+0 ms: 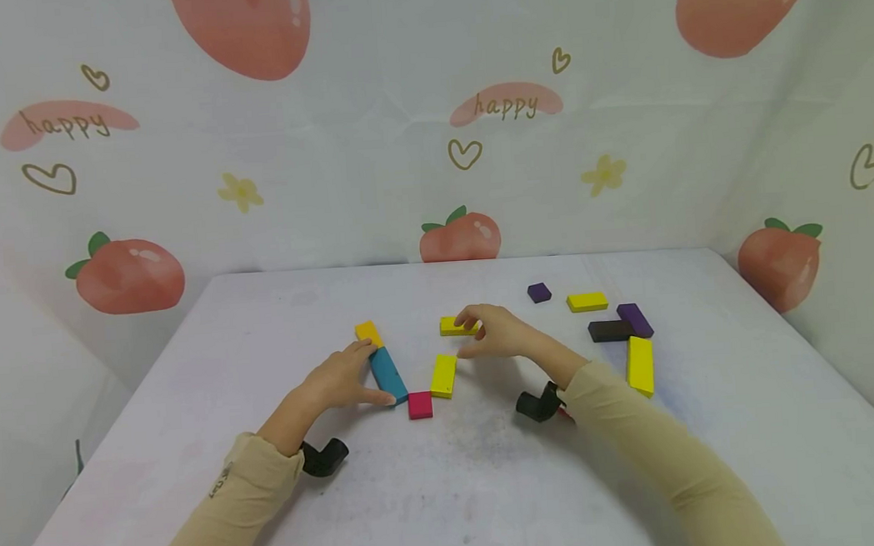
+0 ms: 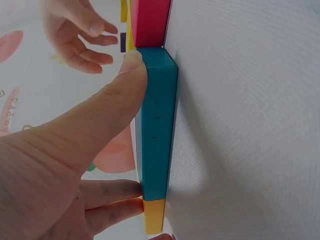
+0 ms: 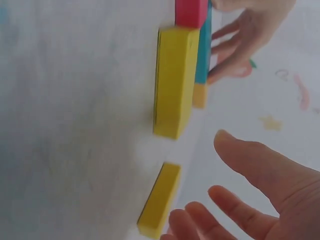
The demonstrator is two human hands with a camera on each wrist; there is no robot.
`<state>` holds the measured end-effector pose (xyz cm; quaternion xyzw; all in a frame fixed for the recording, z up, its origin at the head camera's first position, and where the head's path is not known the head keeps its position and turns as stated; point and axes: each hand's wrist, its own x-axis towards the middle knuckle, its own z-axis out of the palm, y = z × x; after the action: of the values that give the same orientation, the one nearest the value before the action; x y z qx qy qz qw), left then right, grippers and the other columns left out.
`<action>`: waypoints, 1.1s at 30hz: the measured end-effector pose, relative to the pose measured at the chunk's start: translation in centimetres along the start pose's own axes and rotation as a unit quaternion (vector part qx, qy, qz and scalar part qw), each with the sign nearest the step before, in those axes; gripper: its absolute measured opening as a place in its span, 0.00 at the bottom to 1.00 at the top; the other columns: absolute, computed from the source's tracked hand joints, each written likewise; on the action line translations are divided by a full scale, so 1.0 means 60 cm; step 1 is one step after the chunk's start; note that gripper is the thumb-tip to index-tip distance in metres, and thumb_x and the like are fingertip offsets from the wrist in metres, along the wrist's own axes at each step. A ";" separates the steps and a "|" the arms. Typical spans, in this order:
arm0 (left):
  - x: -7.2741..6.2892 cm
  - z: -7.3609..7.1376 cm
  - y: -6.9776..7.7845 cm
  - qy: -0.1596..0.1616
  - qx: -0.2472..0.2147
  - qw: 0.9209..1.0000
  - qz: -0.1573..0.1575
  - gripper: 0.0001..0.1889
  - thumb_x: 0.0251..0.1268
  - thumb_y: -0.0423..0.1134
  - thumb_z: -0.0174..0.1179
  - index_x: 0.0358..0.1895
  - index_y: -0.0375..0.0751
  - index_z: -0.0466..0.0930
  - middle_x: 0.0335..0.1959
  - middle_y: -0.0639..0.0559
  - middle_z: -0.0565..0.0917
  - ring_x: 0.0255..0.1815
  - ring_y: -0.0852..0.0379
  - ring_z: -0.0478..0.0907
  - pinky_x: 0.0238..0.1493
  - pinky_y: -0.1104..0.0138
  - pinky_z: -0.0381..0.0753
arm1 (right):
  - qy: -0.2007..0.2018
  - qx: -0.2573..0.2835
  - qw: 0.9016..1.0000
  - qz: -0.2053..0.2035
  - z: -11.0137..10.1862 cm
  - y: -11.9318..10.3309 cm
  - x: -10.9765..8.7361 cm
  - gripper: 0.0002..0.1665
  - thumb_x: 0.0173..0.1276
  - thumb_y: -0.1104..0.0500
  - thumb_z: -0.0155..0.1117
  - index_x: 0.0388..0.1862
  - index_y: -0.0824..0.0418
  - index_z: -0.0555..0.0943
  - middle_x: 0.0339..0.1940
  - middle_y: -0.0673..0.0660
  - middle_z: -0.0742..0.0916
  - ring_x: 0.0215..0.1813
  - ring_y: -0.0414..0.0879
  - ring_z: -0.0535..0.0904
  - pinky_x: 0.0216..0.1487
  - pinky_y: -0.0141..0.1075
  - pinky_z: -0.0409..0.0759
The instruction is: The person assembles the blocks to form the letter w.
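Observation:
My left hand (image 1: 338,381) lies along a blue block (image 1: 388,374), its thumb at the near end. The other fingertips touch where the blue block meets an orange block (image 1: 369,334); in the left wrist view these fingers are fairly straight. A small pinkish-red block (image 1: 420,405) sits at the blue block's near end, with a yellow block (image 1: 444,376) slanting away from it on the right. Over a second yellow block (image 1: 451,326), farther back, hovers my right hand (image 1: 499,333). Its fingers are relaxed and spread from the thumb, holding nothing.
To the right lie a small purple block (image 1: 539,293), a yellow block (image 1: 587,302), a black block (image 1: 610,331), a longer purple block (image 1: 636,320) and another yellow block (image 1: 640,365). Something red (image 1: 565,415) peeks out below the right wrist. A printed cloth (image 1: 369,143) hangs behind the table.

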<state>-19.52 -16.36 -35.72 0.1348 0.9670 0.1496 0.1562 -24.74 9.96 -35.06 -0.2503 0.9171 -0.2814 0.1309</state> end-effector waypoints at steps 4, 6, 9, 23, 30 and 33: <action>0.000 0.000 -0.001 0.001 -0.002 1.000 0.001 0.49 0.49 0.56 0.68 0.69 0.30 0.57 0.71 0.33 0.58 0.69 0.33 0.59 0.67 0.44 0.63 | 0.014 -0.002 1.000 0.011 -0.007 0.011 0.010 0.25 0.59 0.55 0.68 0.54 0.63 0.75 0.50 0.62 0.81 0.44 0.51 0.79 0.52 0.39 0.81; -0.001 0.000 0.000 0.001 -0.002 1.000 0.002 0.49 0.49 0.55 0.68 0.68 0.29 0.57 0.71 0.33 0.59 0.69 0.33 0.60 0.66 0.43 0.64 | 0.018 0.001 1.000 0.016 -0.009 0.015 0.014 0.24 0.60 0.56 0.67 0.54 0.63 0.75 0.50 0.62 0.81 0.45 0.51 0.79 0.52 0.40 0.80; -0.002 -0.001 0.001 0.000 -0.002 1.000 0.000 0.49 0.49 0.55 0.68 0.69 0.30 0.57 0.71 0.33 0.59 0.68 0.33 0.60 0.66 0.43 0.64 | 0.025 0.003 0.999 0.026 -0.012 0.017 0.020 0.24 0.60 0.57 0.67 0.54 0.63 0.76 0.50 0.63 0.82 0.45 0.52 0.80 0.53 0.40 0.80; 0.001 0.001 -0.001 0.003 -0.002 1.000 0.007 0.49 0.49 0.55 0.68 0.68 0.29 0.57 0.70 0.32 0.59 0.69 0.33 0.59 0.67 0.43 0.63 | 0.044 -0.001 0.997 0.057 -0.005 0.035 0.046 0.22 0.60 0.59 0.66 0.53 0.63 0.77 0.51 0.63 0.81 0.48 0.53 0.77 0.54 0.41 0.78; 0.003 0.001 -0.002 0.001 -0.003 1.000 0.003 0.49 0.49 0.56 0.68 0.69 0.29 0.57 0.71 0.33 0.58 0.69 0.33 0.59 0.67 0.43 0.63 | 0.042 -0.007 0.996 0.073 -0.003 0.040 0.059 0.23 0.58 0.59 0.67 0.53 0.63 0.78 0.52 0.64 0.80 0.50 0.54 0.75 0.56 0.43 0.76; 0.003 0.000 -0.002 0.001 -0.005 1.000 0.002 0.49 0.49 0.55 0.68 0.69 0.29 0.57 0.71 0.33 0.58 0.69 0.33 0.59 0.67 0.43 0.63 | 0.037 0.001 0.996 0.084 -0.003 0.040 0.061 0.23 0.58 0.60 0.68 0.53 0.63 0.78 0.53 0.63 0.80 0.51 0.54 0.74 0.57 0.43 0.76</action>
<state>-19.69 -16.44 -35.84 0.1357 0.9662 0.1547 0.1552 -28.84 9.79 -36.65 -0.1617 0.9388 -0.2792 0.1204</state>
